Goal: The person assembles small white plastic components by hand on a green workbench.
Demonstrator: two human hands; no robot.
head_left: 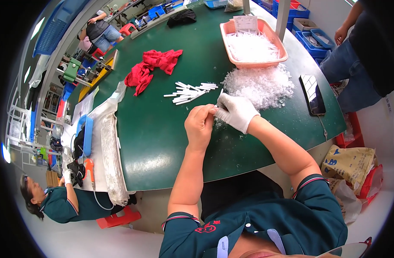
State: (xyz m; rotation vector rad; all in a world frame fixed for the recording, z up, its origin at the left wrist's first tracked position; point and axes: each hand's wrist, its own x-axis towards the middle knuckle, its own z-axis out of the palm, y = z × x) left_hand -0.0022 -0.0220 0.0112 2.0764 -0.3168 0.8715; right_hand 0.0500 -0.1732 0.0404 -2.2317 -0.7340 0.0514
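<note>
My bare left hand point(200, 124) is closed in a pinch, its fingertips meeting those of my right hand over the green table point(158, 137). What lies in that pinch is too small to make out. My right hand point(237, 112), in a white glove, is closed around a thin white stick point(221, 92), whose tip pokes out above the fingers. Beyond my hands, several short white sticks point(189, 92) lie in a loose pile. Just past my gloved hand spreads a heap of small clear plastic pieces point(265, 86).
A pink basket point(284, 55) full of white sticks stands behind the heap. At the right lies a phone point(312, 94) with a cord. A red cloth point(151, 66) is at the far left. One co-worker point(59, 200) sits at the left; another person point(356, 64) stands at the right.
</note>
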